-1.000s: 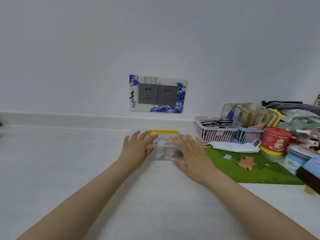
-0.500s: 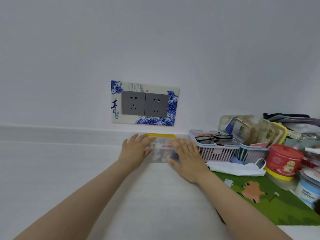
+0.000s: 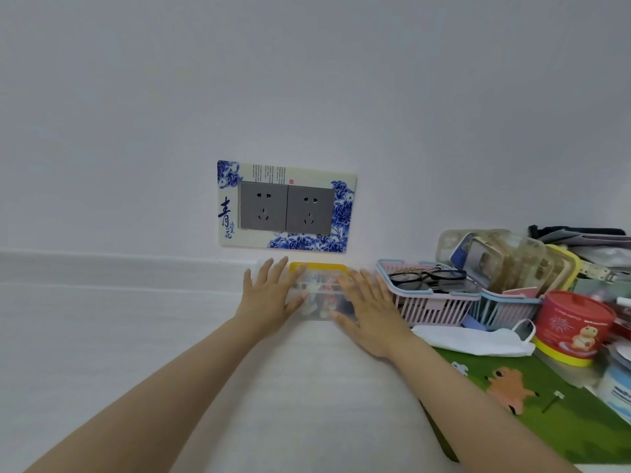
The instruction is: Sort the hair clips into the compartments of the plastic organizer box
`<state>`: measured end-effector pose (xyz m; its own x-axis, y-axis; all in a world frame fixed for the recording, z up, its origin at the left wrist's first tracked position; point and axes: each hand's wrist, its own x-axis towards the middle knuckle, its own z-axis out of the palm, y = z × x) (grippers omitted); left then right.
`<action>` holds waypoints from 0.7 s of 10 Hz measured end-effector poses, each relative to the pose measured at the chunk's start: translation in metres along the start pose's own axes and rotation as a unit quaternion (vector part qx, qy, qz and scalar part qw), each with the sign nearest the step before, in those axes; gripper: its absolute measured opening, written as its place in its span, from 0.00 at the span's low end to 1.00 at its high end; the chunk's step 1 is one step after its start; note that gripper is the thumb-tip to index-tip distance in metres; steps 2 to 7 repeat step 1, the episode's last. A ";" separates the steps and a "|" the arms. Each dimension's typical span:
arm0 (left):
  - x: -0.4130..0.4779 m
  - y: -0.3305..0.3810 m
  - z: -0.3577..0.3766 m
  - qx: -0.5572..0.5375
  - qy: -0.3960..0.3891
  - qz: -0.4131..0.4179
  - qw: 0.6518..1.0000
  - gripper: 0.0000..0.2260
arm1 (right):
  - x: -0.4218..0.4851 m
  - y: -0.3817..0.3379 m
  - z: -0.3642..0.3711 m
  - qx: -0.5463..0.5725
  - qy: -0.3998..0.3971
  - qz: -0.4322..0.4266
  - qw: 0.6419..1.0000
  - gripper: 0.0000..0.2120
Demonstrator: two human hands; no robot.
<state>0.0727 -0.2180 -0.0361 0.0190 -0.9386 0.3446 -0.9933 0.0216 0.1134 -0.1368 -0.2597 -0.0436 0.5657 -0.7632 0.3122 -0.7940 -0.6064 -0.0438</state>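
A clear plastic organizer box (image 3: 321, 300) with a yellow latch (image 3: 317, 267) stands on the white table against the wall, below the socket plate. Several small coloured hair clips (image 3: 324, 303) show through its lid. My left hand (image 3: 271, 297) lies flat on the box's left side, fingers spread. On the right side my right hand (image 3: 367, 310) rests the same way, palm down. Both hands cover part of the box, so its compartments cannot be made out.
A pink basket (image 3: 432, 302) with glasses (image 3: 425, 276) stands right of the box, then a blue basket (image 3: 505, 307), a red tin (image 3: 575, 327) and jars. A white face mask (image 3: 474, 341) lies on a green mat (image 3: 532, 407). A double wall socket (image 3: 286, 208) is above the box.
The box and both hands have slid further back toward the wall, and the view has tilted up slightly. The hands keep the same flat hold on the box.
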 end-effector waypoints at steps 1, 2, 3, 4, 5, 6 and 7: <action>-0.015 0.000 -0.005 -0.007 0.041 0.016 0.999 0.44 | -0.008 -0.019 -0.024 0.110 0.048 -0.032 0.992 0.33; -0.015 0.000 -0.005 -0.007 0.041 0.016 0.999 0.44 | -0.008 -0.019 -0.024 0.110 0.048 -0.032 0.992 0.33; -0.015 0.000 -0.005 -0.007 0.041 0.016 0.999 0.44 | -0.008 -0.019 -0.024 0.110 0.048 -0.032 0.992 0.33; -0.015 0.000 -0.005 -0.007 0.041 0.016 0.999 0.44 | -0.008 -0.019 -0.024 0.110 0.048 -0.032 0.992 0.33; -0.015 0.000 -0.005 -0.007 0.041 0.016 0.999 0.44 | -0.008 -0.019 -0.024 0.110 0.048 -0.032 0.992 0.33; -0.015 0.000 -0.005 -0.007 0.041 0.016 0.999 0.44 | -0.008 -0.019 -0.024 0.110 0.048 -0.032 0.992 0.33; -0.015 0.000 -0.005 -0.007 0.041 0.016 0.999 0.44 | -0.008 -0.019 -0.024 0.110 0.048 -0.032 0.992 0.33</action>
